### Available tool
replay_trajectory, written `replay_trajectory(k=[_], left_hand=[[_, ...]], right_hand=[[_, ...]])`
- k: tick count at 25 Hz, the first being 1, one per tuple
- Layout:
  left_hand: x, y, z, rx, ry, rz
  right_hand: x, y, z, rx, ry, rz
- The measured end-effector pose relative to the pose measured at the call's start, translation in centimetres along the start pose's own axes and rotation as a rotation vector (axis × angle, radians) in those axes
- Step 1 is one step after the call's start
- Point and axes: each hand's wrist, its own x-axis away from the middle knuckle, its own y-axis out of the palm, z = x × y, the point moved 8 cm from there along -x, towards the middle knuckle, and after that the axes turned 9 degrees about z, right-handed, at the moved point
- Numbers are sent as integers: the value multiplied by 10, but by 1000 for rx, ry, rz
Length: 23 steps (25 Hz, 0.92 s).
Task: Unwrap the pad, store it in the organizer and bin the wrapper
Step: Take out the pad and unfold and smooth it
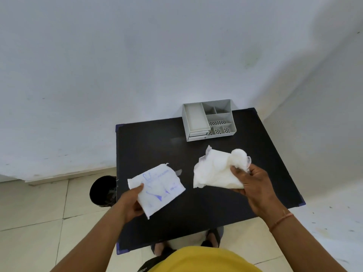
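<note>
My left hand [132,203] holds the flat white wrapper [159,188], printed in blue, by its near-left corner above the table's left side. My right hand [253,185] grips the white pad [214,169], which is partly unfolded and crumpled, with one rounded end curling up beside my thumb. The two are apart, the pad to the right of the wrapper. A grey organizer [208,119] with several open compartments stands at the table's far edge, beyond the pad. A black bin [102,190] sits on the floor just left of the table.
The dark table [216,209] stands against a white wall, with pale floor tiles around it. My feet show under the table's near edge. A small scrap [178,171] lies on the table by the wrapper.
</note>
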Motion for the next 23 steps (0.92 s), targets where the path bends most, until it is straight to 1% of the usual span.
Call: replay_trajectory(k=[1,2,4,5,6,7,8,9,10,11,13,15,17,19,22,23], left_hand=[[-18,-2,-6,-96,66,64],[-13,-1,-2,-226,150,173],[25,13,24,-468,373,326],[47,28,36,-514,467,303],[61,49,38,-464,472,163],[73,71,32,-320,370,-27],[91,97,23,-201,228,-250],[110,120,15,-75,110,-426],[128,139,13,53,37,-547],[145,156,16,149,7,-645],[174,181,29,237,19,-756],[189,196,35,184,54,-806],[193,202,35,31,132,-738],[189,204,34,-76,248,-578],[189,203,40,-204,502,-312],[192,201,41,-237,557,-248]], right_hand=[[-1,-1,-1,-3,0,-5],[-1,-1,-3,-8,3,-11],[0,-1,-7,-88,32,-48],[1,0,-9,-173,62,-80],[3,2,-10,-278,104,-124],[5,4,-11,-394,161,-175],[8,7,-11,-514,231,-228],[11,11,-8,-612,301,-271],[15,14,-5,-664,357,-308],[17,17,1,-660,391,-336],[16,17,16,-549,396,-363],[13,9,23,-428,361,-355],[9,-3,22,-365,326,-357],[5,-13,18,-331,301,-381],[-1,-22,14,-327,303,-419],[-2,-24,13,-343,318,-433]])
